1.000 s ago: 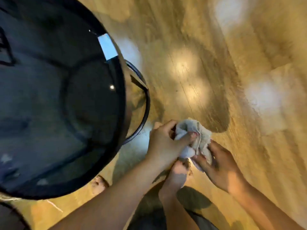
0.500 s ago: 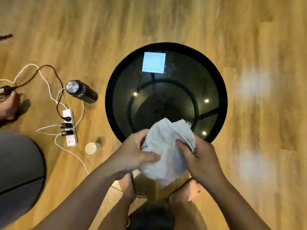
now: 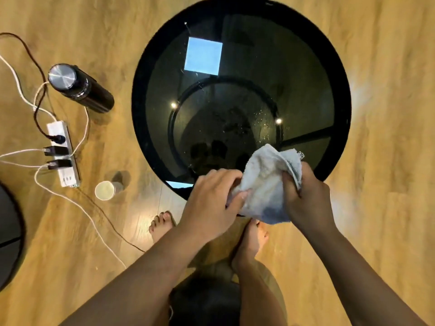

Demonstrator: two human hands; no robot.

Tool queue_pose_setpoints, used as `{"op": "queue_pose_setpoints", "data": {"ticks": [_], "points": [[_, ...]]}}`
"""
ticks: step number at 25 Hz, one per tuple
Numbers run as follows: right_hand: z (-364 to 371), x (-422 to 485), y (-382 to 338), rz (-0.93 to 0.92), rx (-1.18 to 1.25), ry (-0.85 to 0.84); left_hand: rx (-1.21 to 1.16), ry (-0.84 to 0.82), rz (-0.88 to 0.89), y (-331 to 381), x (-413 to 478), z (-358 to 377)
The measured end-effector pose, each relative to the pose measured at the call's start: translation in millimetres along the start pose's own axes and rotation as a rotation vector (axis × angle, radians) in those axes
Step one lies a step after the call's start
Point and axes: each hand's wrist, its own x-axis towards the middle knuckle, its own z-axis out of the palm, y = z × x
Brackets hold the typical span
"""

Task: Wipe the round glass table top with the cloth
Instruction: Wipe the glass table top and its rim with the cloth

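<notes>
Pale grey cloth [image 3: 266, 182] bunched between both hands above the round glass table top's [image 3: 240, 67] near edge; left hand [image 3: 211, 198] and right hand [image 3: 306, 198] each clench a side, fingers curled into its folds

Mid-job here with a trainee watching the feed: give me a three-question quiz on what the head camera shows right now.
1. True or false: both hands grip the cloth.
2. Which stands on the floor nearest the power strip? A) a black bottle B) a small cup C) a broom
3. Fill in: the bunched cloth is held over the table's ____ edge, the side toward the person's feet.

Key:
1. True: the left hand and the right hand both clutch it.
2. B
3. Near; droplets or specks show on the round glass table top, though contact between cloth and glass cannot be told.
</notes>
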Motion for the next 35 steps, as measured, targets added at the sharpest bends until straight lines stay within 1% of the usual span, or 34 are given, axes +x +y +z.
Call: {"op": "queue_pose_setpoints", "data": {"ticks": [2, 4, 5, 7, 8, 10, 14, 19, 22, 24, 26, 28, 31, 34, 35], "points": [[9, 5, 18, 0.058, -0.173, 0.067, 0.290, 0.085, 0.165, -24, 15, 6], [23, -5, 25, 0.048, -0.377, 0.189, 0.487, 0.050, 0.229, -47, 27, 3], [33, -14, 25, 0.000, -0.426, 0.188, 0.556, 0.018, 0.252, -57, 29, 4], [58, -31, 22, -0.106, -0.517, 0.023, 0.656, -0.032, 0.282, -70, 26, 7], [68, -37, 23, -0.146, -0.560, -0.045, 0.683, -0.037, 0.290, -74, 22, 9], [74, -30, 32, -0.170, -0.595, -0.082, 0.700, -0.001, 0.294, -79, 21, 15], [56, 15, 51, -0.211, -0.628, -0.049, 0.711, 0.056, 0.325, -85, 25, 19], [27, 87, 65, -0.247, -0.674, 0.017, 0.744, 0.035, 0.335, -82, 25, 19], [3, 147, 72, -0.214, -0.677, 0.096, 0.755, 0.031, 0.339, -83, 24, 19], [-15, 190, 71, -0.155, -0.641, 0.152, 0.754, 0.036, 0.337, -83, 24, 20], [-21, 209, 65, -0.093, -0.600, 0.178, 0.759, 0.046, 0.336, -84, 25, 21], [-12, 193, 53, -0.067, -0.537, 0.209, 0.756, 0.044, 0.330, -84, 25, 20], [20, 109, 36, -0.099, -0.485, 0.195, 0.737, 0.030, 0.324, -83, 25, 20], [72, -16, 25, -0.264, -0.470, 0.065, 0.715, 0.032, 0.342, -85, 23, 20], [81, -40, 24, -0.344, -0.484, 0.016, 0.714, 0.032, 0.361, -85, 23, 19]]}}
